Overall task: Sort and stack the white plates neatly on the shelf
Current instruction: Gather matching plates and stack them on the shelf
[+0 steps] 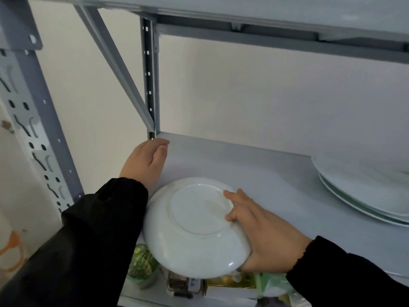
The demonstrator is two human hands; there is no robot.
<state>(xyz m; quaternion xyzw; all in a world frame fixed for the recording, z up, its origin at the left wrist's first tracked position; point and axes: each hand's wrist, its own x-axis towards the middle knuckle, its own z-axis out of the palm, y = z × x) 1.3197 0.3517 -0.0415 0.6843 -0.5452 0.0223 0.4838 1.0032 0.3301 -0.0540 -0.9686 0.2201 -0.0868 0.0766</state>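
**Grey steel shelf, one plate in hand**

Grey-painted metal makes up the whole rack: a flat, matte shelf (254, 173), an upper shelf (243, 7) close overhead, a slotted rear post (150, 80) with a diagonal brace (115, 69) running down to it, and a punched front post (28, 120) at the far left. Behind the rack stands a plain pale wall (265, 96).

The right hand (259, 231), in a black sleeve, holds a white plate (194, 227) at the shelf's front left. Its grip pinches the plate's right rim, with fingertips lying on the underside. The plate is tilted, its foot ring facing the camera and its near rim hanging out past the shelf's front edge; whether the far rim touches the shelf cannot be told.

The left hand (145, 163) is at the shelf's left edge, just before the rear post, its grip spread and relaxed, holding nothing.

A stack of white plates (365, 189) sits upright at the right end of the same shelf, well apart from the held one.

Below, a lower shelf (221, 301) carries green and yellow packets (141, 264).
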